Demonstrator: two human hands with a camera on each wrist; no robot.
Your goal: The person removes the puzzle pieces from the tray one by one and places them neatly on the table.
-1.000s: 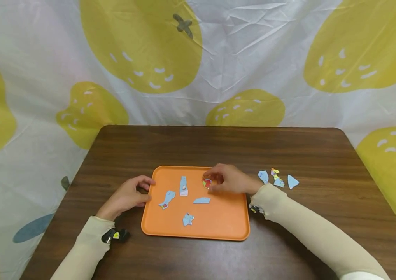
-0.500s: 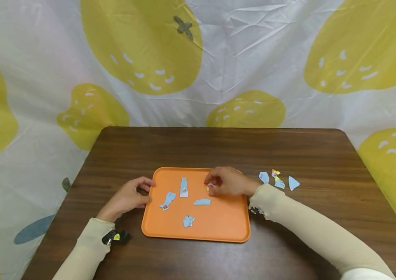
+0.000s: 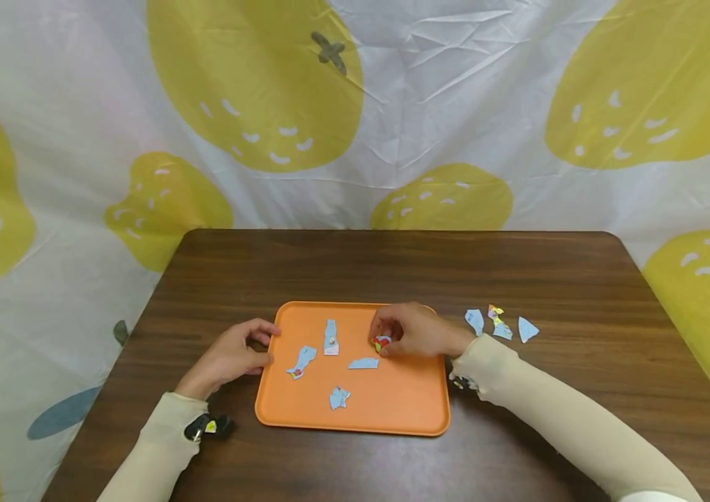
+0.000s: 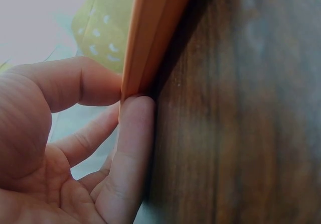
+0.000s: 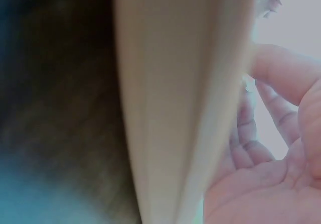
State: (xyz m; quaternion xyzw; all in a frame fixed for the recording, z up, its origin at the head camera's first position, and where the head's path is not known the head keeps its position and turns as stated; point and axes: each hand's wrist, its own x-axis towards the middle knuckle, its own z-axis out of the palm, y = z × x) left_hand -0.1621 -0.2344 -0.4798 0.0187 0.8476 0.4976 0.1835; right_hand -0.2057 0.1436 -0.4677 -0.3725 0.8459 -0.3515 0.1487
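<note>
An orange tray [image 3: 393, 411] lies on the table. My left hand [image 3: 232, 355] holds its left edge; in the left wrist view the thumb and a finger [image 4: 135, 138] meet at the rim. Over the tray's right half, my right hand [image 3: 414, 331] pinches a small irregular puzzle piece [image 3: 381, 343] with a red picture, partly covered by the fingers. Several light-blue pieces lie apart on the tray: a tall piece [image 3: 330, 338], a slanted piece [image 3: 303, 360], a flat piece [image 3: 364, 363] and a jagged piece [image 3: 339, 398]. In the right wrist view the tray's side hides part of the right hand [image 5: 271, 148].
On the brown wooden table [image 3: 330, 265], right of the tray, lie a light-blue piece [image 3: 474, 321], a yellow-and-blue piece [image 3: 499, 324] and a triangular piece [image 3: 527, 329]. A fruit-print cloth [image 3: 393, 104] hangs behind the table.
My right hand has moved slightly toward me with the red piece, bringing it closer to the flat blue piece. The left hand keeps its place at the tray's edge.
</note>
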